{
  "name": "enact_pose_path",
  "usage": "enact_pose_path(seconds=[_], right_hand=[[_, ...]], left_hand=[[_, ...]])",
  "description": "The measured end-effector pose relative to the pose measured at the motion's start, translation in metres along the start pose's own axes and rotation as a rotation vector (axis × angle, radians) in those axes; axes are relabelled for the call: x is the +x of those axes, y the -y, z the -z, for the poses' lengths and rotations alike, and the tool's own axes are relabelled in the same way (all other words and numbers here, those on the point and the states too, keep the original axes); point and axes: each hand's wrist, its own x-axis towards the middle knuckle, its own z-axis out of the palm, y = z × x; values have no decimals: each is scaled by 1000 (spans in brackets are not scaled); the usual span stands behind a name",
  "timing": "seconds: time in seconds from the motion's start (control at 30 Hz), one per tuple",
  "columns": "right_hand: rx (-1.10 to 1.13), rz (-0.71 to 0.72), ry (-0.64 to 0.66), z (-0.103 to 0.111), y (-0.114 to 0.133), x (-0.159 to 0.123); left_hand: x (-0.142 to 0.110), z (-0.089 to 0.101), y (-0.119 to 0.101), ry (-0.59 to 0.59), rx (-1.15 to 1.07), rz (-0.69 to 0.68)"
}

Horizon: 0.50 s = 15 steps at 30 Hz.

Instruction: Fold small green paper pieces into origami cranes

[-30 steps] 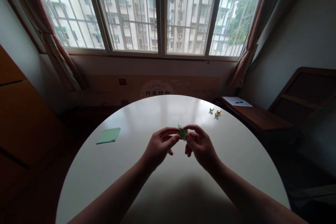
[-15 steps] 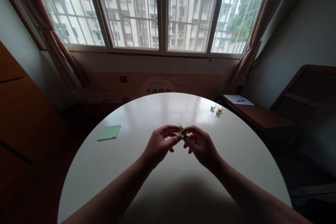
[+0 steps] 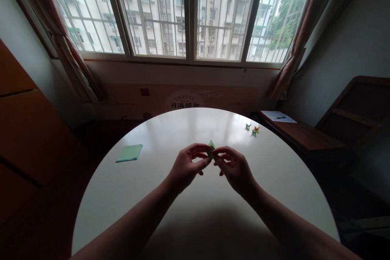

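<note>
A small folded piece of green paper is held up over the middle of the white table, its pointed tip upward. My left hand pinches its left side between thumb and fingers. From the right, my right hand pinches the same paper, so both hands' fingertips nearly meet and cover its lower part. Toward the table's far right edge stand small folded paper figures: two green ones, one of them this green figure, and an orange figure.
On the left of the round white table lies a stack of green square paper. Beyond the right edge, a wooden surface carries a white sheet with a dark pen on it. A barred window and tied curtains are behind.
The green paper has turned between my fingers; its pointed tip now stands higher and shows more clearly. Both hands keep nearly the same place, and the view has shifted slightly.
</note>
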Motion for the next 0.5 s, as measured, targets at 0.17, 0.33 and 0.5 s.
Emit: enact_pose_path(seconds=[0.17,0.33,0.5], right_hand=[[-27,66,-50,1,0,1],[-15,27,-63,1,1,0],[-19,19,-84,0,1,0]], left_hand=[[-1,-2,-2,-3,37,-30],[-2,-4,-2,-24,72,-75],[-2,-5,1,-50,119,-110]])
